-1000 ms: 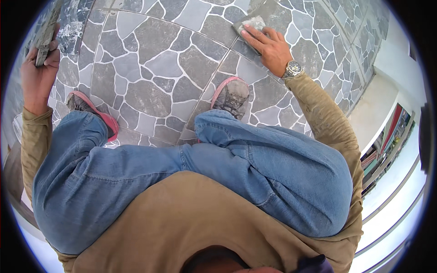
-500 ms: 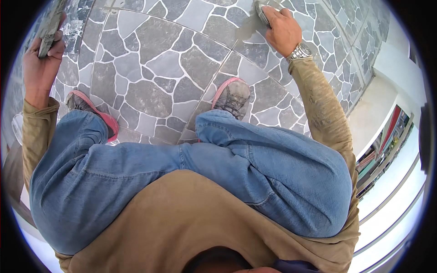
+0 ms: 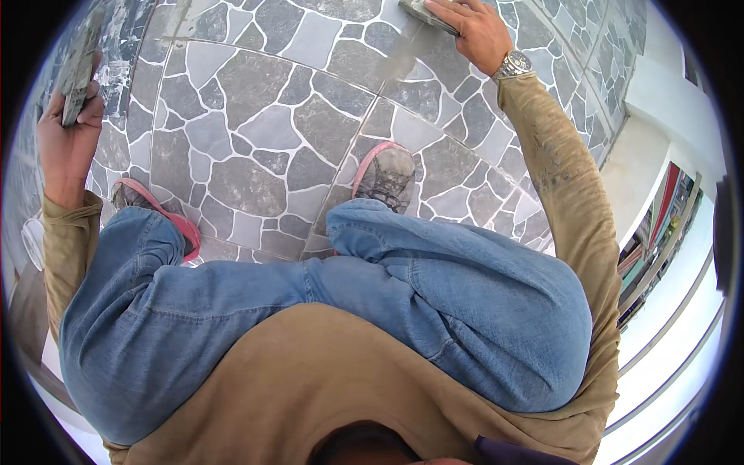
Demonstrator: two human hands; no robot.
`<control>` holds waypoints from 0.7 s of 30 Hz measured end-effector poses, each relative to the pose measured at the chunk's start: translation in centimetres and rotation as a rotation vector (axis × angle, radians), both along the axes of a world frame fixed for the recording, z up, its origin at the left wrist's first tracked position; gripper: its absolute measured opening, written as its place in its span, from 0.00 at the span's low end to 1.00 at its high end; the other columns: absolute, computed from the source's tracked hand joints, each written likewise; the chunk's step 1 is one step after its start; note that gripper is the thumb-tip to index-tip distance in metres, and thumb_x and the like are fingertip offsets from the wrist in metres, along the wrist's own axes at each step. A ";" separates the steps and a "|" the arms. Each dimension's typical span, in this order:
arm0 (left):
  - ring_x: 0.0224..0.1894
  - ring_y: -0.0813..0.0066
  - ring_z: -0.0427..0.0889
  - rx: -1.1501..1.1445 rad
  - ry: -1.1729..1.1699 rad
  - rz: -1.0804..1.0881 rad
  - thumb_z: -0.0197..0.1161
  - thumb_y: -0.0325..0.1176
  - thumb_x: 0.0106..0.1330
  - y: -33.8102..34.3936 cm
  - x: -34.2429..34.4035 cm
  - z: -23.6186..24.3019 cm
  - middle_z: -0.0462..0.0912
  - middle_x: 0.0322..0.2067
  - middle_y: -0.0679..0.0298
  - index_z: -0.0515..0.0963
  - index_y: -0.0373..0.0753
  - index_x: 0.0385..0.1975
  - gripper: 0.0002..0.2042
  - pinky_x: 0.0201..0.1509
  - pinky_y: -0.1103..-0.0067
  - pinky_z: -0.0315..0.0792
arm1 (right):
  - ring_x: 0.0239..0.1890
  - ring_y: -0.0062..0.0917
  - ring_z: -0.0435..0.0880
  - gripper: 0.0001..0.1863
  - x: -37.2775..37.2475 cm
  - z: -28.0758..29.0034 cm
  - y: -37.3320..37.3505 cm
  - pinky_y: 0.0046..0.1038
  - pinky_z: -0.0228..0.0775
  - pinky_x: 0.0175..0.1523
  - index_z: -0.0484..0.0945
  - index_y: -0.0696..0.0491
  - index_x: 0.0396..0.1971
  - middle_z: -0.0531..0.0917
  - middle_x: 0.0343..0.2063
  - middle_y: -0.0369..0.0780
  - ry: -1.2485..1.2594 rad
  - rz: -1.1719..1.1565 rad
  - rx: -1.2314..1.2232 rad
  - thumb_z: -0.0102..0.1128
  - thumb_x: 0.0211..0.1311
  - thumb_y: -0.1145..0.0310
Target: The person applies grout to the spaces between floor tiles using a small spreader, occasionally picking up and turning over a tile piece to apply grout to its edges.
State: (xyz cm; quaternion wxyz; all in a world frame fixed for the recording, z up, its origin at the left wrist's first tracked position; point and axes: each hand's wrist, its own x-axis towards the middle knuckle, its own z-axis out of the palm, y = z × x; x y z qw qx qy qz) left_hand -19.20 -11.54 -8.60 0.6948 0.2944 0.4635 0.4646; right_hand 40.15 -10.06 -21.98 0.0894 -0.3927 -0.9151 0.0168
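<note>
The head view shows, I judge, a spreading or wiping step: the right hand [image 3: 482, 37] grips one flat grey pad [image 3: 422, 15] at the tiled floor [image 3: 246, 186], near one wet smear [image 3: 399, 60]. The left hand [image 3: 71, 147] grips one grey-coated slab [image 3: 80, 76], upper left. The next move probably calls for even, flat pressure. I count two hands, two shoes [image 3: 387, 178], one wristwatch [image 3: 514, 63].

Under the right shoe [image 3: 385, 177], the tiled floor [image 3: 248, 184]. Well to that shoe's left, the left shoe [image 3: 141, 198]; farther left of it and forward, the left hand [image 3: 70, 136], around a slab [image 3: 80, 74]. Ahead of the right shoe, a smear [image 3: 399, 62] on the floor; beyond, slightly right, a pad [image 3: 430, 18] under the right hand [image 3: 482, 37], with a watch [image 3: 514, 63] just behind. Behind the right shoe, trousers [image 3: 473, 302]; far right, a ledge [image 3: 637, 159].
</note>
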 end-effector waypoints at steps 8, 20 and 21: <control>0.39 0.71 0.73 0.058 -0.044 0.087 0.40 0.28 0.77 -2.1 -3.4 1.4 0.68 0.65 0.46 0.59 0.27 0.69 0.23 0.32 0.83 0.68 | 0.46 0.34 0.79 0.33 1.3 3.1 -2.7 0.38 0.75 0.50 0.79 0.46 0.56 0.86 0.49 0.35 -0.099 0.024 -0.392 0.56 0.44 0.81; 0.42 0.68 0.73 0.067 -0.220 -0.022 0.36 0.32 0.79 -0.2 -4.3 -0.9 0.64 0.69 0.45 0.58 0.25 0.69 0.23 0.35 0.82 0.68 | 0.45 0.38 0.79 0.29 -4.6 0.6 -3.8 0.40 0.78 0.42 0.78 0.48 0.53 0.85 0.43 0.38 -0.003 -0.267 -0.241 0.56 0.46 0.78; 0.42 0.67 0.73 0.059 -0.207 -0.026 0.36 0.32 0.79 0.1 -4.0 -1.3 0.63 0.69 0.44 0.57 0.26 0.70 0.24 0.35 0.81 0.68 | 0.45 0.38 0.79 0.29 -5.5 0.9 -5.7 0.40 0.78 0.42 0.78 0.48 0.53 0.85 0.43 0.38 -0.010 -0.269 -0.252 0.56 0.46 0.78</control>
